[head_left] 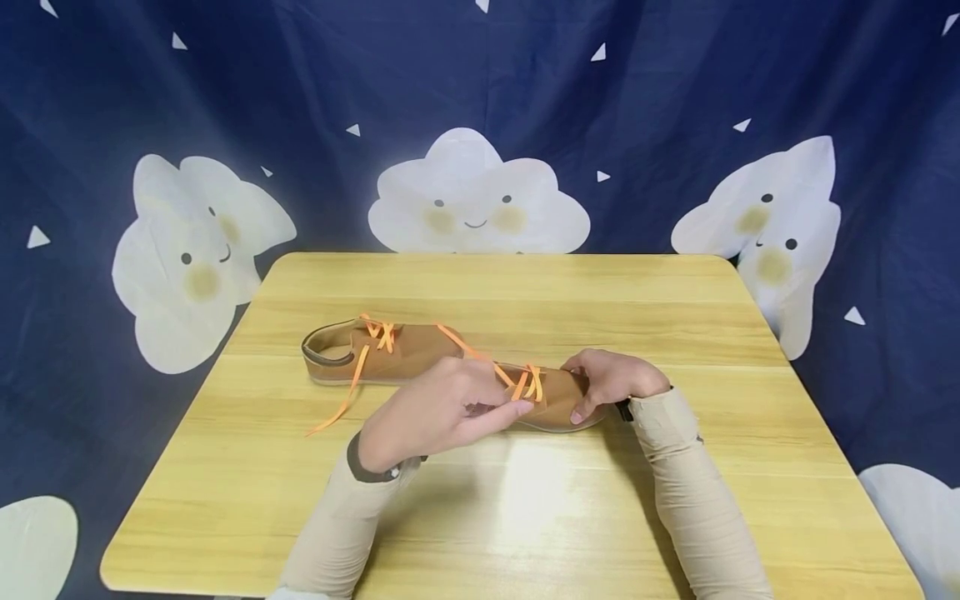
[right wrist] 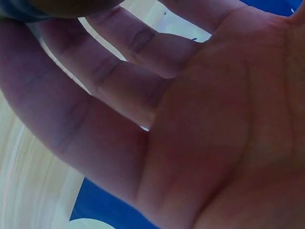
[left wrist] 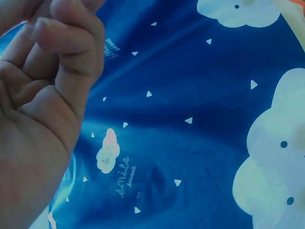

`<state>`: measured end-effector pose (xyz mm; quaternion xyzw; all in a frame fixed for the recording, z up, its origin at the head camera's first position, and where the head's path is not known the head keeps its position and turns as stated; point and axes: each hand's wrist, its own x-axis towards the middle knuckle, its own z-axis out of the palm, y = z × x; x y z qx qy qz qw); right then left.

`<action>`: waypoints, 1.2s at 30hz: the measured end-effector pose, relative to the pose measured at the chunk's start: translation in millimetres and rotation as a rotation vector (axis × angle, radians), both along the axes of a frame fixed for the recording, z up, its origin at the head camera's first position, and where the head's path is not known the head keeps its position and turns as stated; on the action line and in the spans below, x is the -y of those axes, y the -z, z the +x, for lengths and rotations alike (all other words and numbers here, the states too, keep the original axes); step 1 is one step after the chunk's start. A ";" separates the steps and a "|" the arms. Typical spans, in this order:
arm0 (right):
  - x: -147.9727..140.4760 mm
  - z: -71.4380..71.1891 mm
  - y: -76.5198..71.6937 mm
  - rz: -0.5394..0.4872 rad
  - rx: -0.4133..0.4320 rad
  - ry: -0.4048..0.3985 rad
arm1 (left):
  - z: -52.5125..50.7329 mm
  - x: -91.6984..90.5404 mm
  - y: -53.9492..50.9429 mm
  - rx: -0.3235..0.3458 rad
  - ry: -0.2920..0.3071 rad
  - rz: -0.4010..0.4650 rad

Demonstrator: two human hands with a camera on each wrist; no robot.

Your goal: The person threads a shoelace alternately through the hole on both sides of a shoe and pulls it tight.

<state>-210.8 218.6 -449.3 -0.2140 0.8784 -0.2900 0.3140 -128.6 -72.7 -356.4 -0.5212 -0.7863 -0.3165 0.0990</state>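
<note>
Two brown shoes with orange laces lie on the table, toes to the right. The left shoe (head_left: 420, 350) has a loose orange lace (head_left: 348, 400) trailing onto the tabletop. Over the right shoe (head_left: 555, 400), my left hand (head_left: 450, 408) covers the heel part, its thumb and forefinger pinching the orange shoelace (head_left: 519, 387) near the crossings. The left wrist view shows this hand's curled fingers (left wrist: 71, 52), but not the pinch. My right hand (head_left: 615, 383) grips the right shoe's toe, thumb on the near side. In the right wrist view, the shoe's toe (right wrist: 71, 7) peeks in above the fingers.
The pale wooden table (head_left: 600, 308) has rounded corners. Behind it hangs a dark blue curtain (head_left: 480, 92) printed with white clouds and small triangles. Another length of orange lace (head_left: 461, 340) runs across from the left shoe to the right one.
</note>
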 end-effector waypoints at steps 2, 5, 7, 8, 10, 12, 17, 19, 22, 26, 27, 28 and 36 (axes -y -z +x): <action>1.1 0.4 0.0 0.001 -0.005 -0.010 | 1.9 0.5 0.2 -0.028 0.019 0.021; 2.1 0.4 -0.5 0.007 -0.010 -0.013 | 4.0 0.8 0.4 -0.097 0.048 0.040; 2.6 0.3 -0.9 0.012 -0.018 -0.019 | 5.5 1.0 0.2 -0.142 0.057 0.046; 2.9 0.1 -1.1 0.015 -0.018 -0.017 | 6.5 1.3 0.0 -0.153 0.058 0.050; 3.8 0.1 -1.4 0.013 -0.026 -0.028 | 8.3 1.8 -1.4 -0.167 0.066 0.063; 4.4 0.1 -1.8 0.015 -0.034 -0.035 | 10.1 2.7 -3.6 -0.164 0.073 0.079; 3.9 -0.6 -2.5 0.033 -0.046 -0.035 | 14.5 6.4 -10.2 -0.155 0.105 0.114; 3.7 -1.0 -2.2 0.041 -0.046 -0.032 | 16.0 9.0 -12.2 -0.157 0.105 0.124; 4.1 -1.5 -1.6 0.042 -0.045 -0.037 | 17.2 13.6 -14.5 -0.145 0.086 0.136; 3.9 -2.6 -2.0 0.018 -0.033 -0.058 | 18.1 18.6 -15.5 -0.086 0.051 0.094; 3.4 -2.9 -2.1 0.011 -0.031 -0.067 | 18.6 19.2 -15.6 -0.074 0.042 0.071; 2.7 -3.1 -2.4 0.005 -0.026 -0.073 | 19.2 19.6 -15.7 -0.066 0.036 0.047; -1.5 -0.3 -5.0 0.012 -0.032 -0.101 | 22.7 18.7 -17.0 -0.093 0.017 -0.031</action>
